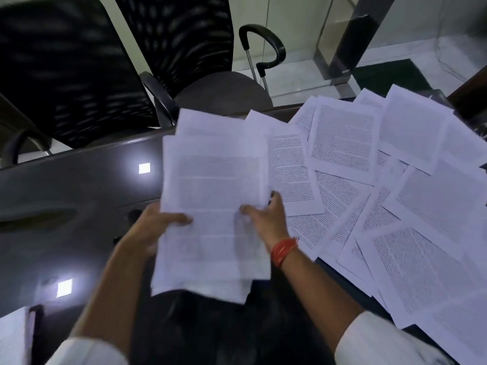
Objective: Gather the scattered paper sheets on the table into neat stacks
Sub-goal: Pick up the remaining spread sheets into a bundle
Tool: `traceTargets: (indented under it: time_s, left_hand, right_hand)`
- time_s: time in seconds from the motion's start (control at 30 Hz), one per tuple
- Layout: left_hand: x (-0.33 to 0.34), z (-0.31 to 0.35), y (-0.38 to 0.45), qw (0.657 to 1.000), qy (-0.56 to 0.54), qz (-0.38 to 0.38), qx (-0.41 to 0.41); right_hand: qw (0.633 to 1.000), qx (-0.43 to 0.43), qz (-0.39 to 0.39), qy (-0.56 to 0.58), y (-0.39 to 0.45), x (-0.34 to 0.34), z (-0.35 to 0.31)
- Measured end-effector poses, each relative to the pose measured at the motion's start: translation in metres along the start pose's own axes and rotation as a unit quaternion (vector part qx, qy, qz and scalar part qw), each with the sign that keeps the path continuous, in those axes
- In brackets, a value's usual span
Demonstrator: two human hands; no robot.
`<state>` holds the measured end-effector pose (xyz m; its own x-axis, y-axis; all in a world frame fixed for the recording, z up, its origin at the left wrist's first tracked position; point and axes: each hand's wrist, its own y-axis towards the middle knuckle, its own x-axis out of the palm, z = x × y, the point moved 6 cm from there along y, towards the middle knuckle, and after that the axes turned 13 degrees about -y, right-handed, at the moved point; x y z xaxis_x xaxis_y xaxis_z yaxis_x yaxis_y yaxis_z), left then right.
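1. Left hand (155, 222) grips the left edge of the held sheaf (213, 206) — thumb on top.
2. Right hand (266, 219) pinches its right edge, fingers curled over.
3. Right of that grip, scattered sheets (369, 180) overlap on the dark table (79, 196).

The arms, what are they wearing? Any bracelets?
Both arms wear white sleeves pushed up near the elbows, the left sleeve and the right sleeve. The right wrist has a bunch of thin red-orange threads or bangles. The left wrist is bare.
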<state>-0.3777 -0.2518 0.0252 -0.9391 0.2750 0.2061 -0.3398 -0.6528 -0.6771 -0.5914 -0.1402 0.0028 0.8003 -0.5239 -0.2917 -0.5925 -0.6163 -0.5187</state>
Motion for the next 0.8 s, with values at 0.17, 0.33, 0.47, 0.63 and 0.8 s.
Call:
traceTargets:
  time_s: [0.17, 0.33, 0.47, 0.63, 0.8]
  left_hand:
    - [0.084, -0.017, 0.078, 0.997, -0.048, 0.031, 0.058]
    - [0.124, -0.02, 0.108, 0.967, 0.223, 0.043, 0.117]
    - [0.123, -0.034, 0.124, 0.889, 0.446, 0.065, 0.08]
    - [0.132, -0.029, 0.141, 0.858, 0.504, 0.061, 0.086]
    - [0.139, -0.009, 0.147, 0.833, 0.53, 0.087, 0.131]
  right_hand:
    - [0.98, -0.041, 0.097, -0.171, 0.084, -0.07, -0.021]
    - [0.941, -0.035, 0.094, -0.324, 0.125, -0.091, -0.009]
    - [0.858, 0.051, 0.097, -0.502, 0.12, -0.089, 0.025]
    - [0.846, 0.026, 0.128, -0.517, 0.114, -0.068, 0.03]
    - [0.874, 0.013, 0.1, -0.476, 0.118, -0.05, 0.022]
